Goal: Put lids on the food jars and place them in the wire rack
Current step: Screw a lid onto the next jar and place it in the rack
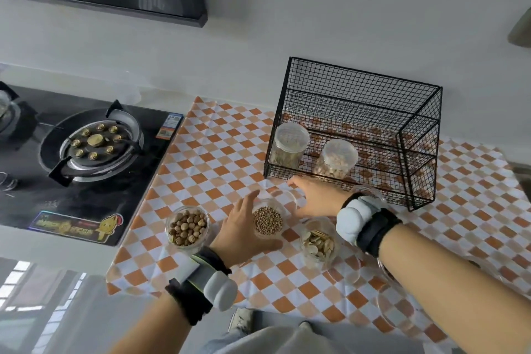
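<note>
An open clear jar of small round seeds (268, 220) stands on the checked cloth (218, 152). My left hand (244, 230) grips its left side, thumb curled under the near rim. My right hand (313, 198) holds a clear lid (283, 197) just behind and above the jar's mouth. An open jar of brown nuts (188, 227) stands to the left and an open jar of pale flat seeds (319, 241) to the right. The black wire rack (359, 89) at the back right holds two lidded jars (290, 142) (337, 158).
A black gas stove (94, 146) lies to the left of the cloth. Loose clear lids (396, 310) lie near the front right edge. Another jar (370, 192) is partly hidden behind my right wrist. A white wall rises behind the rack.
</note>
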{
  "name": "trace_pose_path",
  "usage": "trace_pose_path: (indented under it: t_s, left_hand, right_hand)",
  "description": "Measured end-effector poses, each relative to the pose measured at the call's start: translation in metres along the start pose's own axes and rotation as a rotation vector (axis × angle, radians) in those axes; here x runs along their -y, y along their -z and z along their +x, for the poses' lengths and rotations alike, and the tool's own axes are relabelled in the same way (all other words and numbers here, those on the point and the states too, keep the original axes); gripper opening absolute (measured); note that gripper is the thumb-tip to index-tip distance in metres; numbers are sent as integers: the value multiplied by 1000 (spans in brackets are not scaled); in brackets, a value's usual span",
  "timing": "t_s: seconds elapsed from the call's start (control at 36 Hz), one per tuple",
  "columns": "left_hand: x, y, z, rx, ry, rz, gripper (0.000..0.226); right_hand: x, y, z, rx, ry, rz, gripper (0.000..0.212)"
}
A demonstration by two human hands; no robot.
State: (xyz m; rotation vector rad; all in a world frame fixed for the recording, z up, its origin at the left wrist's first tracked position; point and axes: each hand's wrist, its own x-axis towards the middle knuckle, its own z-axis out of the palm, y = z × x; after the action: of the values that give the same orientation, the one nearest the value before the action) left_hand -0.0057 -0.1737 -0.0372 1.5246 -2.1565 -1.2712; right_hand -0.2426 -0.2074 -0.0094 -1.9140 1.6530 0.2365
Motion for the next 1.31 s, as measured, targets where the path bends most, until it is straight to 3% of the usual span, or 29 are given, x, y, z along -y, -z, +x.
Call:
trace_pose_path:
  t_s: [0.14, 0.44, 0.69, 0.78, 0.92, 1.11, 1.31]
  left_hand:
    - [14, -8, -2, -1, -5, -27, 129]
    - [36, -21, 1, -28, -9, -206, 122]
    - [45, -28, 6, -12, -32, -237, 117]
    - [46, -28, 8, -19, -50, -230, 115]
    - [48, -30, 13, -24, -54, -247, 113]
    - [48, -29, 19, -8, -49, -276, 112]
    - [51, -27, 24, 26, -69, -270, 107]
  right_hand:
    - [5, -8, 17, 103, -27, -20, 92]
    - [11, -31, 51, 120, -75, -1, 127]
    - [8, -44, 72, 193, -119, -71, 91]
    - [9, -45, 72, 128, -146, -125, 74]
    - [18, -42, 73, 202, -208, -123, 81]
    - [17, -42, 65, 104, -198, -17, 70]
    - [12, -31, 54, 95, -258, -9, 84]
